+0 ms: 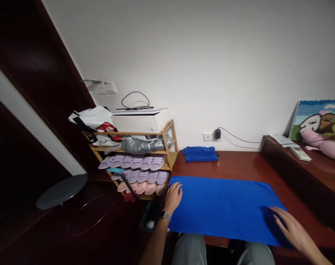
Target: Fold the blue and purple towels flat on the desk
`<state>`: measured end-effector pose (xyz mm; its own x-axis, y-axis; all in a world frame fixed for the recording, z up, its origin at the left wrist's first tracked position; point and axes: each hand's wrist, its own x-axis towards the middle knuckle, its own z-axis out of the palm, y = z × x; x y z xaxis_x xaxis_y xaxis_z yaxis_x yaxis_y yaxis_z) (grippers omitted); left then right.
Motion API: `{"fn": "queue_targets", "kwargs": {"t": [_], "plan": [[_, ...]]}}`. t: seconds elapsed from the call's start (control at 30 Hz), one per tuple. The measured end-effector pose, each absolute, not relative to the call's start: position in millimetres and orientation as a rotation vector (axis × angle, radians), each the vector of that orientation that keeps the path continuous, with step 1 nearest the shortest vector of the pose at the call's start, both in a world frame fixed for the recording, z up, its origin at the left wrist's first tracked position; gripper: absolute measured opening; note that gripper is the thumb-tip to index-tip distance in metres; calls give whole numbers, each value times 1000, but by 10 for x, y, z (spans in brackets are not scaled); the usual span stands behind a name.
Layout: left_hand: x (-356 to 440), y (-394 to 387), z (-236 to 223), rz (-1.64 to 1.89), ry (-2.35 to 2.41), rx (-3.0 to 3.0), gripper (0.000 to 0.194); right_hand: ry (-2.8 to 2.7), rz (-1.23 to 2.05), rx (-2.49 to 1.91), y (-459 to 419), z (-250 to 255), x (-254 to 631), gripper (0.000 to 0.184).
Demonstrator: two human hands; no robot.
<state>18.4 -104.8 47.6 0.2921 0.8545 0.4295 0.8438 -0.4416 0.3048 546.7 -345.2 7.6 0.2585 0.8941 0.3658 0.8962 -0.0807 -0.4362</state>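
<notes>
A large blue towel (pixel 222 206) lies spread flat on the dark red wooden table (pixel 239 165). My left hand (pixel 173 197) rests on the towel's left edge, fingers stretched out flat, with a watch on the wrist. My right hand (pixel 290 226) lies on the towel's near right corner, fingers spread and pressing down. Neither hand holds anything. A small stack of folded blue towels (pixel 200 154) sits at the back of the table against the wall.
A wooden shoe rack (pixel 168 147) with several lilac and pink slippers, bags and a white box (pixel 141 119) stands left of the table. A round grey stool (pixel 61 190) is further left. A raised shelf (pixel 302 165) on the right carries a remote, papers, a picture and a pink plush.
</notes>
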Motion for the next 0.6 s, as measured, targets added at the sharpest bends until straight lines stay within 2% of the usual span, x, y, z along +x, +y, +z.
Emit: {"fn": "queue_targets", "kwargs": {"t": [0.13,0.23,0.4,0.6], "plan": [[137,-514,312,550,1758,2552,44,-1750,171,-2187,-2122,-9,5203,75],[91,-205,141,389,1742,2550,50,-1729,186,-2369,-1633,-177,5173,76],[37,73,-78,379,1720,2585,55,-1714,160,-2440,-1431,-413,5349,79],[98,92,-106,406,1758,2556,57,-1608,86,-2524,-1427,-489,5684,79]]}}
